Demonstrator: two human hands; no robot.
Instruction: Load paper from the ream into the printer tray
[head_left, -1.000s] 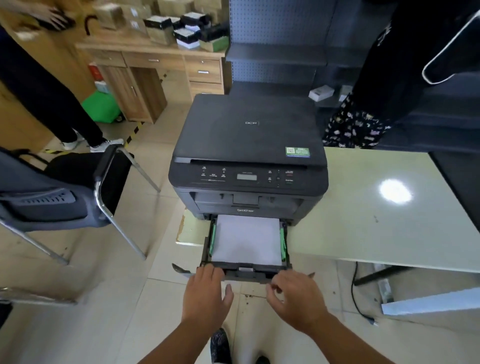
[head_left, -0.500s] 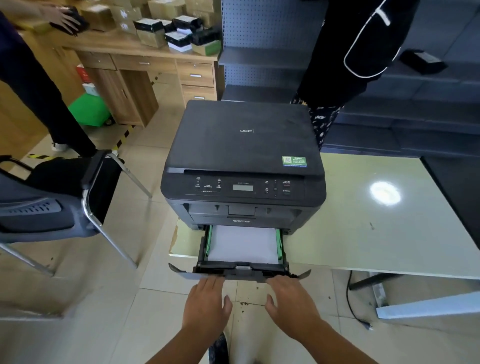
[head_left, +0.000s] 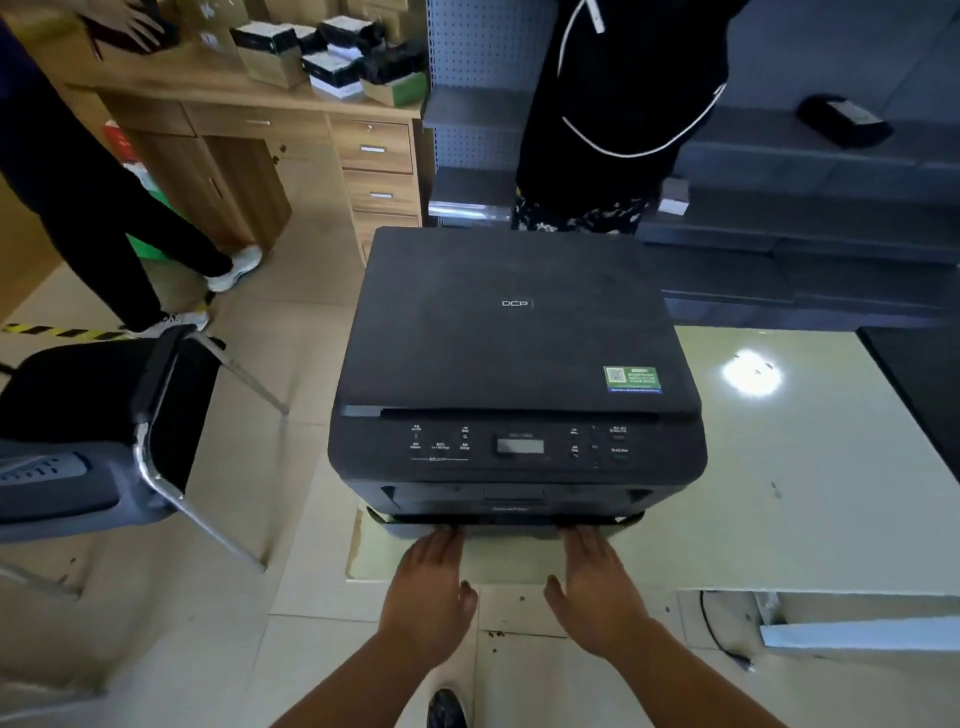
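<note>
A black printer stands at the left end of a pale green table. Its paper tray is pushed in, with only the dark front edge showing under the printer body. The paper inside is hidden. My left hand and my right hand lie flat with fingers straight, fingertips touching the tray's front edge. Neither hand holds anything. No ream is in view.
An office chair stands on the floor to the left. One person in black stands behind the printer, another person walks at far left by a wooden desk with boxes. A cable hangs under the table.
The tray, pulled out with white paper showing, has slid into the printer under both my hands. The paper is now out of sight.
</note>
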